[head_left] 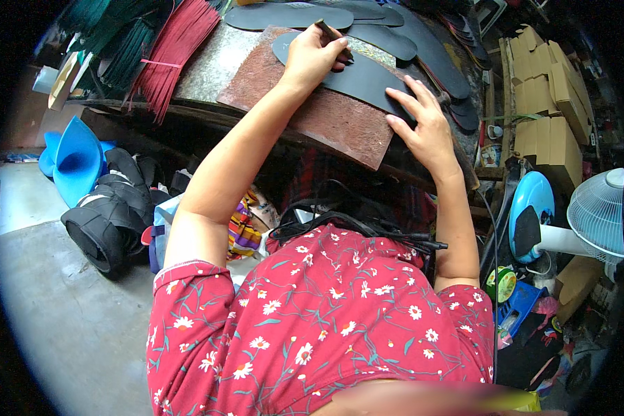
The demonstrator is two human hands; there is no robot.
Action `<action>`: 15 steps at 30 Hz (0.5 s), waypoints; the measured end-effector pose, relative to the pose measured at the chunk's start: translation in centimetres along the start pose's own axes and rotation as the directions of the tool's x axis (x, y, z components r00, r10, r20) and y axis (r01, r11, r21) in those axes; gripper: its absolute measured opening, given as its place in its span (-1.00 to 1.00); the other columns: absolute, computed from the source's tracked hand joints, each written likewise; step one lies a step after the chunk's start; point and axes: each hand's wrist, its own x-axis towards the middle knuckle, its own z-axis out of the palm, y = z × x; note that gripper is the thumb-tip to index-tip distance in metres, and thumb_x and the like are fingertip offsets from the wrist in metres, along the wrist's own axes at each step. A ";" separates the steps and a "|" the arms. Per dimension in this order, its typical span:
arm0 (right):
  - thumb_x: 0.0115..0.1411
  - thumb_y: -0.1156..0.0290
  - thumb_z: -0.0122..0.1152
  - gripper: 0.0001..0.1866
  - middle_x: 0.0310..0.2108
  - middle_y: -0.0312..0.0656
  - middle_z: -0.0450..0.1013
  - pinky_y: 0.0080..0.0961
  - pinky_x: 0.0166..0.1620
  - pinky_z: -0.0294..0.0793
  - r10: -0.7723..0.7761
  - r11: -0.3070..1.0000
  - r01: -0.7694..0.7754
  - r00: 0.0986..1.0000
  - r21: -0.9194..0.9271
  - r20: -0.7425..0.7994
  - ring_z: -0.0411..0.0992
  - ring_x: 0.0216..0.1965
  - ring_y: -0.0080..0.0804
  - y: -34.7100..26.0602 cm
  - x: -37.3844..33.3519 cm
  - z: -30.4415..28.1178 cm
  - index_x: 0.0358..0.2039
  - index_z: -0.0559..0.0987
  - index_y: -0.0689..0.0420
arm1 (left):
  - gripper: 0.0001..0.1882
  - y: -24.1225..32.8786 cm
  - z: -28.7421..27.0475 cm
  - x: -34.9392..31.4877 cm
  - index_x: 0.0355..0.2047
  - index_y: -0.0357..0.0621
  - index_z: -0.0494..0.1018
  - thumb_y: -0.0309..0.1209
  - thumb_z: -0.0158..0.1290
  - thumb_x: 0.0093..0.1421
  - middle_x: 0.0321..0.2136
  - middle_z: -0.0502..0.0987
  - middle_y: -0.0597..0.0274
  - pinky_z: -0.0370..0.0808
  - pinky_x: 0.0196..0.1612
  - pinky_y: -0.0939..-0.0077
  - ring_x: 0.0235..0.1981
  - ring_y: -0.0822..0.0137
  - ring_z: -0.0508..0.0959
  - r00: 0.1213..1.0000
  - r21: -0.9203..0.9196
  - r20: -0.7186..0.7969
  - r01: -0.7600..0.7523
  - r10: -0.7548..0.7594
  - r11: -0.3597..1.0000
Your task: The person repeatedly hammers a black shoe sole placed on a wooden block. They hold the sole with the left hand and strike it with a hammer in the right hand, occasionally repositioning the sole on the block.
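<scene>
The left hand (312, 59) grips a dark tool (333, 33) over the black sole piece (364, 80), seemingly thin and floppy, best pinned flat, while the right hand (423, 125) presses it with splayed fingers.

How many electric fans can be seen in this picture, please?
1. The white fan stands at the right edge, beside the blue round object and below the stacked cardboard boxes. Clutter there may hide others.
</scene>
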 end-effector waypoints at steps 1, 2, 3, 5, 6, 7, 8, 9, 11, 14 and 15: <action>0.07 0.20 0.33 -0.50 0.25 0.05 0.27 -0.20 0.28 0.22 -0.013 0.999 0.012 1.000 -0.043 -0.021 0.22 0.26 0.04 0.1 -0.5 -0.5 0.06 0.56 -0.07 | -0.83 0.1 -0.1 0.1 -0.21 -0.28 0.44 -0.44 0.11 0.26 -0.33 0.61 0.13 0.61 -0.32 0.57 -0.36 0.39 0.63 1.000 -0.033 0.002 0.002 -0.002 0.999; 0.06 0.20 0.35 -0.45 0.22 0.03 0.29 -0.21 0.28 0.22 -0.038 0.994 0.030 0.996 -0.104 -0.078 0.23 0.25 0.02 0.3 -1.1 -1.2 0.10 0.52 -0.03 | -0.82 0.1 -0.1 0.1 -0.22 -0.31 0.45 -0.45 0.12 0.24 -0.36 0.61 0.11 0.61 -0.35 0.58 -0.39 0.40 0.63 1.000 -0.069 -0.005 -0.001 0.001 0.998; 0.06 0.21 0.35 -0.44 0.18 0.02 0.32 -0.20 0.25 0.24 0.064 0.987 -0.078 0.993 -0.143 -0.102 0.26 0.21 0.01 0.7 -1.9 -1.9 0.11 0.50 -0.01 | -0.82 0.2 -0.1 0.2 -0.24 -0.34 0.46 -0.47 0.14 0.22 -0.38 0.61 0.10 0.61 -0.39 0.59 -0.42 0.41 0.63 1.000 -0.105 -0.012 -0.004 0.003 0.994; 0.07 0.21 0.35 -0.43 0.07 0.01 0.37 -0.17 0.18 0.29 0.262 0.929 -0.282 0.958 -0.238 -0.115 0.30 0.12 0.00 1.6 -3.7 -3.3 0.11 0.49 0.04 | -0.82 0.2 -0.1 0.3 -0.21 -0.28 0.44 -0.45 0.13 0.24 -0.33 0.61 0.13 0.62 -0.31 0.55 -0.34 0.38 0.64 0.998 -0.075 -0.035 -0.048 0.046 0.996; 0.07 0.21 0.35 -0.44 0.01 0.00 0.39 -0.16 0.13 0.32 0.411 0.857 -0.422 0.906 -0.297 -0.102 0.32 0.08 -0.01 2.1 -4.7 -3.7 0.10 0.48 0.06 | -0.82 0.2 -0.1 0.3 -0.19 -0.25 0.44 -0.44 0.13 0.25 -0.31 0.61 0.15 0.63 -0.28 0.53 -0.30 0.36 0.64 0.996 -0.062 -0.050 -0.073 0.070 0.995; 0.10 0.22 0.32 -0.51 -0.09 -0.06 0.43 -0.17 0.08 0.34 0.472 0.803 -0.474 0.876 -0.361 -0.101 0.35 0.01 -0.03 2.6 -5.7 -3.8 0.05 0.51 0.06 | -0.83 0.1 0.0 0.4 -0.22 -0.28 0.46 -0.45 0.14 0.23 -0.35 0.61 0.16 0.62 -0.31 0.55 -0.35 0.40 0.63 0.994 -0.071 -0.058 -0.097 0.093 0.993; 0.11 0.22 0.31 -0.53 -0.11 -0.09 0.43 -0.18 0.07 0.35 0.425 0.818 -0.436 0.898 -0.375 -0.117 0.36 0.00 -0.06 3.0 -6.4 -3.6 0.04 0.52 0.05 | -0.84 0.0 0.1 0.6 -0.26 -0.30 0.49 -0.46 0.16 0.21 -0.40 0.62 0.17 0.61 -0.34 0.57 -0.40 0.44 0.62 0.990 -0.082 -0.071 -0.124 0.119 0.989; 0.12 0.22 0.30 -0.55 -0.13 -0.11 0.44 -0.19 0.06 0.35 0.435 0.805 -0.446 0.892 -0.392 -0.122 0.37 -0.01 -0.08 3.4 -7.0 -3.4 0.03 0.52 0.04 | -0.85 -0.2 0.2 0.7 -0.29 -0.32 0.51 -0.47 0.18 0.19 -0.44 0.62 0.18 0.60 -0.37 0.59 -0.44 0.47 0.61 0.984 -0.098 -0.084 -0.168 0.160 0.981; 0.20 0.22 0.24 -0.62 -0.22 -0.17 0.51 -0.22 -0.03 0.40 0.366 0.797 -0.417 0.909 -0.437 -0.199 0.45 -0.13 -0.12 3.9 -7.4 -2.7 0.02 0.53 0.03 | -0.86 -0.6 0.3 0.8 -0.32 -0.31 0.53 -0.47 0.19 0.18 -0.46 0.62 0.20 0.59 -0.36 0.59 -0.45 0.49 0.61 0.984 0.022 -0.086 -0.154 0.156 0.988; 0.26 0.19 0.19 -0.63 -0.28 -0.12 0.55 -0.25 -0.14 0.44 0.593 0.777 -0.629 0.749 -0.037 -0.294 0.51 -0.26 -0.13 3.7 -6.3 -1.9 0.03 0.52 0.04 | -0.87 -1.1 0.4 1.0 -0.33 -0.28 0.56 -0.47 0.21 0.15 -0.46 0.63 0.21 0.58 -0.36 0.60 -0.45 0.50 0.61 0.988 0.013 -0.069 -0.140 0.140 0.990; 0.31 0.19 0.17 -0.62 -0.40 -0.16 0.56 -0.40 -0.31 0.45 0.658 0.753 -0.625 0.711 0.203 -0.249 0.51 -0.41 -0.35 3.5 -5.4 -2.1 0.08 0.51 0.03 | -0.86 -1.1 0.4 1.0 -0.32 -0.28 0.56 -0.46 0.22 0.15 -0.46 0.64 0.21 0.57 -0.36 0.60 -0.45 0.50 0.61 0.989 -0.001 -0.067 -0.130 0.130 0.991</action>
